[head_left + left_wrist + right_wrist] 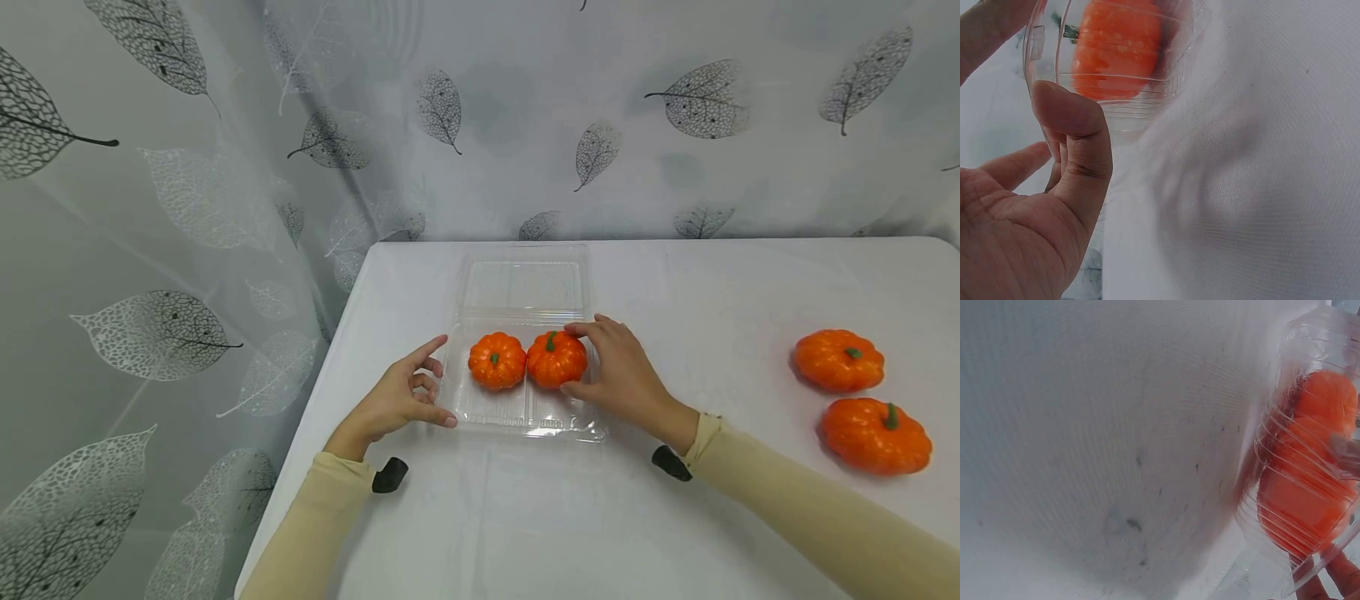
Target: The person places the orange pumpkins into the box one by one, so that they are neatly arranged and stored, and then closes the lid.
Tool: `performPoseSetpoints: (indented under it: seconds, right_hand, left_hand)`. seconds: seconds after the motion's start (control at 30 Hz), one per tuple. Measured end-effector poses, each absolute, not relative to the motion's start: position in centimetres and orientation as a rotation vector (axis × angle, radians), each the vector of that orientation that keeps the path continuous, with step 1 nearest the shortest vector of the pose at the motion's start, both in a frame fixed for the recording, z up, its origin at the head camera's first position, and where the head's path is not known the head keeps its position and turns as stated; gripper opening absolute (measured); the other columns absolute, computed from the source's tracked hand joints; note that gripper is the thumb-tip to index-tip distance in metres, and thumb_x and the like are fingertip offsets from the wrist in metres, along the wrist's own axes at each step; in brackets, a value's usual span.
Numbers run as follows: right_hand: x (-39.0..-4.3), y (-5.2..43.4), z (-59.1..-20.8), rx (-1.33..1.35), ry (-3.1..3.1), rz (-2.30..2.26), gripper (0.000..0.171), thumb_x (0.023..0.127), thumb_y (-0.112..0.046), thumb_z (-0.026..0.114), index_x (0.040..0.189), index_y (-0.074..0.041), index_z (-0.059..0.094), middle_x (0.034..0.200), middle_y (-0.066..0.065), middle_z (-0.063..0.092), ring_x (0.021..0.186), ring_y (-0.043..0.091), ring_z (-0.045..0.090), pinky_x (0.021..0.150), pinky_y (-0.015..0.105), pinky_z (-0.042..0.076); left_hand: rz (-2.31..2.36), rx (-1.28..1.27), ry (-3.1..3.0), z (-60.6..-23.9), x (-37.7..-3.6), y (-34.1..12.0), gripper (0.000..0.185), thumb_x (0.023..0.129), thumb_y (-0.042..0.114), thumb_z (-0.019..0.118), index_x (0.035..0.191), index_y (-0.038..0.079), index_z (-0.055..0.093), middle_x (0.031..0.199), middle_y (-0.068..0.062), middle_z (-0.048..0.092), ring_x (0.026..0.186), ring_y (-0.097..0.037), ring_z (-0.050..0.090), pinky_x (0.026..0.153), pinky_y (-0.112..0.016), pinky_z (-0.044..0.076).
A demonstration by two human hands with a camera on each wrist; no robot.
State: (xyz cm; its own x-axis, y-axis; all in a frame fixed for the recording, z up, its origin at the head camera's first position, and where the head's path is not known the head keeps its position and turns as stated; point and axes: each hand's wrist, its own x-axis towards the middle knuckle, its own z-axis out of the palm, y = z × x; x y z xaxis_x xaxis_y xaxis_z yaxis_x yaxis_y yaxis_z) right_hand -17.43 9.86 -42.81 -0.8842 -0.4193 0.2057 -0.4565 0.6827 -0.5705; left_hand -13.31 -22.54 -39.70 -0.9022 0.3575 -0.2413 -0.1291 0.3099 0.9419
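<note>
Lower middle of the head view: left hand (401, 398) sits against the left edge of the clear clamshell box (525, 421), thumb on its near corner and fingers loosely spread, probably steadying it so it doesn't slide. Right hand (618, 375) curls around the right pumpkin (557, 359) inside the box, fingers wrapping it. A second boxed pumpkin (497, 360) sits just beside it. Two spare pumpkins (837, 360) wait at far right. The lid (523, 283) lies open behind.
</note>
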Motion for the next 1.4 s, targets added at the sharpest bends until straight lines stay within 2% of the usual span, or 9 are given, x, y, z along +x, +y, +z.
performPoseSetpoints:
  seconds: [0.57, 0.8, 1.03, 1.27, 1.4]
  right_hand:
    - [-17.1, 9.9, -43.0, 0.685, -2.82, 0.986, 0.08, 0.064, -0.032, 0.083, 0.131, -0.011, 0.045, 0.123, 0.004, 0.051, 0.128, 0.029, 0.03, 0.104, 0.049, 0.02]
    - [-17.4, 9.9, -43.2, 0.695, -2.789, 1.002, 0.08, 0.063, -0.03, 0.084, 0.131, -0.01, 0.045, 0.118, 0.004, 0.053, 0.121, 0.024, 0.037, 0.102, 0.046, 0.024]
    - [-17.4, 9.9, -43.4, 0.68, -2.813, 1.001, 0.08, 0.063, -0.029, 0.084, 0.131, -0.009, 0.045, 0.117, 0.006, 0.054, 0.126, 0.032, 0.031, 0.103, 0.051, 0.02]
    - [-17.5, 10.0, -43.6, 0.707, -2.787, 0.945, 0.081, 0.062, -0.032, 0.084, 0.129, -0.008, 0.046, 0.115, 0.007, 0.055, 0.127, 0.036, 0.029, 0.104, 0.052, 0.018]
    - [-17.4, 10.1, -43.6, 0.717, -2.777, 0.943, 0.08, 0.062, -0.035, 0.083, 0.129, -0.009, 0.047, 0.121, 0.006, 0.053, 0.128, 0.035, 0.029, 0.104, 0.052, 0.018]
  left_hand:
    - [1.607, 0.194, 2.191, -39.7, -13.3, -22.4, 0.108, 0.059, 0.004, 0.086, 0.146, 0.022, 0.024, 0.116, -0.029, 0.037, 0.078, -0.032, 0.044, 0.057, -0.022, 0.042]
    - [1.618, 0.199, 2.189, -40.4, -13.6, -22.5, 0.11, 0.058, 0.004, 0.086, 0.146, 0.019, 0.023, 0.114, -0.026, 0.038, 0.077, -0.031, 0.044, 0.057, -0.023, 0.043]
    - [1.622, 0.192, 2.22, -42.2, -14.1, -22.9, 0.112, 0.055, 0.009, 0.089, 0.145, 0.026, 0.025, 0.114, -0.021, 0.04, 0.076, -0.028, 0.045, 0.055, -0.023, 0.042]
    - [1.626, 0.198, 2.248, -42.5, -14.1, -23.0, 0.112, 0.052, 0.015, 0.09, 0.144, 0.027, 0.028, 0.111, -0.018, 0.042, 0.072, -0.021, 0.046, 0.054, -0.024, 0.043]
    - [1.631, 0.202, 2.247, -42.5, -14.1, -22.9, 0.112, 0.052, 0.015, 0.09, 0.144, 0.027, 0.028, 0.111, -0.018, 0.042, 0.071, -0.02, 0.046, 0.055, -0.024, 0.043]
